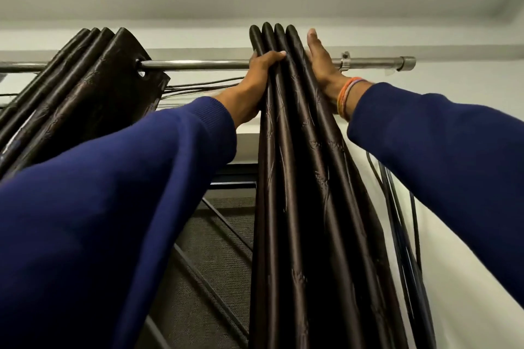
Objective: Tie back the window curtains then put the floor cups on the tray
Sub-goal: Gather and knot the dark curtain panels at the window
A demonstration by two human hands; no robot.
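Observation:
A dark brown right curtain (300,178) hangs bunched in tight folds from a metal rod (198,64). My left hand (261,73) grips the left folds just below the rod, fingers curled over them. Flat against the right side of the bundle, my right hand (321,65) presses with straight fingers. A second dark curtain (93,85) hangs gathered on the rod at the left. No cups or tray are in view.
The rod ends at a bracket (344,62) and cap on the right. Black cables (402,221) hang down the white wall right of the curtain; more run along the wall behind the rod. A window with a dark grille (215,235) lies between the curtains.

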